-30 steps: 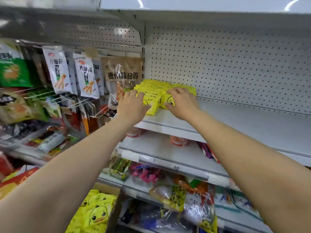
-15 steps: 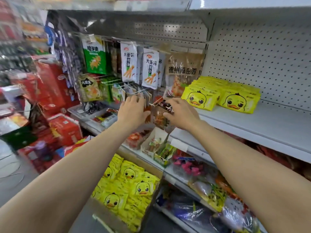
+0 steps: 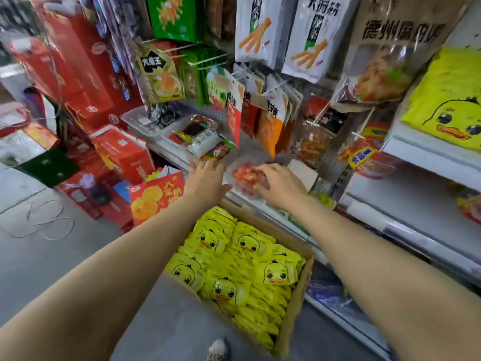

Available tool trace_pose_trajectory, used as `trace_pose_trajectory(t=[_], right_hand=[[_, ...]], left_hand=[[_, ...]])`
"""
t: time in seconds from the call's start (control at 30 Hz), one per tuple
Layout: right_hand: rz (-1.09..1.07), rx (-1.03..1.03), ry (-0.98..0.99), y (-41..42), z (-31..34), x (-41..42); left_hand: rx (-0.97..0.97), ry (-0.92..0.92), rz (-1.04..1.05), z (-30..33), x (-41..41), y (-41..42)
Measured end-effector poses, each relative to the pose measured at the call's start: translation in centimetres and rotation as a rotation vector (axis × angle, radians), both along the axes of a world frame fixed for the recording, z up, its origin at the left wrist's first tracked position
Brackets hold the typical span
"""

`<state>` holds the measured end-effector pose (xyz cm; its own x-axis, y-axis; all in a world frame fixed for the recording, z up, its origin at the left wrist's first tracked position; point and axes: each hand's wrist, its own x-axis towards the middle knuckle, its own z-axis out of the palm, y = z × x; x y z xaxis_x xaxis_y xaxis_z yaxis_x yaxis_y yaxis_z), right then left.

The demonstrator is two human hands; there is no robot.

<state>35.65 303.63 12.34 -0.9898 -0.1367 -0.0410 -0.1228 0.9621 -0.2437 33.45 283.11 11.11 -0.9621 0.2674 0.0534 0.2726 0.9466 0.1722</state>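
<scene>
Half a second ago both grips were higher, in front of the hanging bags point(image 3: 260, 29) and level with the duck packs on the shelf point(image 3: 421, 152). Now they are lower, in front of the low shelf edge, and the view is tilted down. The shelved duck pack point(image 3: 447, 100) is now high and far to the right of the right grip point(image 3: 281, 188).

The left grip point(image 3: 205, 183) is released, its fingers straight and pointing away, and it holds nothing. The right grip is also released, with relaxed fingers. A red pack point(image 3: 247, 178) lies between the two grips, just beside the right fingertips; the blur hides whether they touch it.

Directly below both grips, under the forearms, an open box point(image 3: 294, 319) stands on the floor point(image 3: 39, 256). It is full of duck packs point(image 3: 244, 269), yellow, lying in loose rows, several with the duck face up. Neither grip touches them. Left of the left grip, red cartons point(image 3: 122, 149) are stacked on the floor.
</scene>
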Motion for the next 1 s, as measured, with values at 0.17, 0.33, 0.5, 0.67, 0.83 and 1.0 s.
trace_pose_trajectory(t=[0.17, 0.33, 0.5, 0.67, 0.83, 1.0], right_hand=[[-0.076, -0.082, -0.197, -2.5, -10.1, -1.6], [-0.128, -0.105, -0.455, -2.9, -19.4, -1.3], [-0.213, -0.103, -0.559, -1.4, -26.3, -1.4], [-0.230, -0.092, -0.517, -0.3, -29.0, -1.6], [-0.216, -0.021, -0.391, -0.5, -30.5, -1.3], [-0.241, 0.054, -0.334, -1.2, -31.5, -0.9]], left_hand=[[-0.034, -0.248, -0.044, -9.7, -2.7, -3.1], [-0.055, -0.480, -0.032, -18.3, -2.8, -4.8], [-0.077, -0.603, -0.019, -24.2, -4.1, -5.0], [-0.073, -0.599, -0.055, -28.3, -5.7, -4.3], [-0.169, -0.581, -0.048, -31.1, -5.3, -4.4], [-0.275, -0.449, -0.040, -31.6, -4.6, -4.4]])
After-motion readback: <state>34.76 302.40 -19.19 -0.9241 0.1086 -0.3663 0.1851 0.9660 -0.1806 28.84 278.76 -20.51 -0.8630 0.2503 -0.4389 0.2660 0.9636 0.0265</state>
